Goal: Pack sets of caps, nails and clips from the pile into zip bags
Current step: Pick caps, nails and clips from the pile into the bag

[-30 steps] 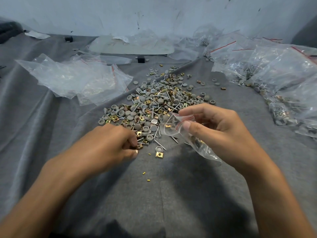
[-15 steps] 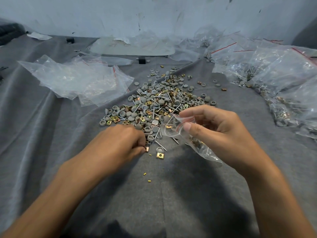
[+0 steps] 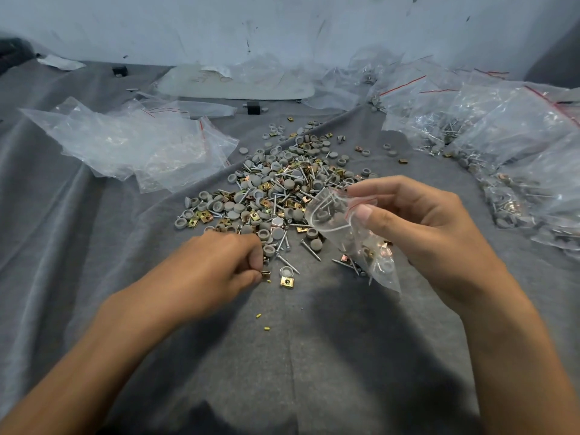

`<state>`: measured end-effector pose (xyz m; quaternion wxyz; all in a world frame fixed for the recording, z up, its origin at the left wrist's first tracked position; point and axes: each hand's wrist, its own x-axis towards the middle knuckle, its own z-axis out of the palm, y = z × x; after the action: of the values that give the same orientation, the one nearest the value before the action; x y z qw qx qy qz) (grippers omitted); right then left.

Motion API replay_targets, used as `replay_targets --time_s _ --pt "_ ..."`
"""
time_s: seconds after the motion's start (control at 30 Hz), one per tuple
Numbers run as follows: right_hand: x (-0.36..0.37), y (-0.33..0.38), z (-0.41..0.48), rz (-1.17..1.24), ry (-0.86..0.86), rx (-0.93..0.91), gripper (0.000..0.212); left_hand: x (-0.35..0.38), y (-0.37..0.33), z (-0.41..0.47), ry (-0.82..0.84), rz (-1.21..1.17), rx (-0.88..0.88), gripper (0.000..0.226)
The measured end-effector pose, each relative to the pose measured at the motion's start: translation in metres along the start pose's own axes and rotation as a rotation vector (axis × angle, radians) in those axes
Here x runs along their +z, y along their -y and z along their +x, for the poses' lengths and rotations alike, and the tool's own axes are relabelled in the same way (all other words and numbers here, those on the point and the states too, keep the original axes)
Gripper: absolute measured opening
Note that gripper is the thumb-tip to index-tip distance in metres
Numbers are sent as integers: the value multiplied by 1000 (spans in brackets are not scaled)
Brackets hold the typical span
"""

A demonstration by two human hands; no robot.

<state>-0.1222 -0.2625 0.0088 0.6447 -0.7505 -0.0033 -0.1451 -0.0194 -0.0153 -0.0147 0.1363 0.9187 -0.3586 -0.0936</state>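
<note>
A pile [image 3: 276,189] of grey caps, silver nails and brass clips lies on grey cloth in the middle. My right hand [image 3: 417,227] pinches the red-striped mouth of a small clear zip bag [image 3: 351,233], held open just right of the pile; caps, nails and clips sit in its lower end. My left hand [image 3: 216,265] rests at the pile's near edge with fingers curled, pinching a brass clip [image 3: 265,272] at the fingertips. One loose cap [image 3: 286,272] and a clip [image 3: 287,282] lie just right of it.
Empty zip bags [image 3: 135,146] lie heaped at the left. Filled zip bags [image 3: 502,146] are stacked along the right side. A flat grey panel [image 3: 235,83] rests by the back wall. Two tiny yellow bits [image 3: 263,321] lie on the cloth near me.
My left hand has slid a little to the right along the pile's near edge and now pinches a clip. My right hand has lifted the bag's open mouth slightly.
</note>
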Motion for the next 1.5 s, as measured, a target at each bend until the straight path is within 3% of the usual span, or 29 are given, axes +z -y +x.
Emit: replay_targets --time_s 0.13,0.37,0.83,1.1,1.23,1.37,1.5 --pt "-5 2 -1 36 34 19 30 -2 0 0 -40 -96 45 11" --pt "2 2 -3 -16 113 69 32 -8 -13 -3 -392 -416 169 8" --pt "19 1 -2 -168 177 48 27 -4 -25 -6 -370 -377 229 11" --pt "20 -1 0 -148 183 31 26 2 -28 -3 -493 -454 212 11" --pt "9 -4 2 -50 74 0 29 0 -17 1 -555 -555 199 18" --pt "-5 -5 5 82 -115 -57 34 -8 -3 3 -640 -588 147 13" --pt "-12 -4 6 179 -200 -78 30 -16 6 4 -674 -623 115 11"
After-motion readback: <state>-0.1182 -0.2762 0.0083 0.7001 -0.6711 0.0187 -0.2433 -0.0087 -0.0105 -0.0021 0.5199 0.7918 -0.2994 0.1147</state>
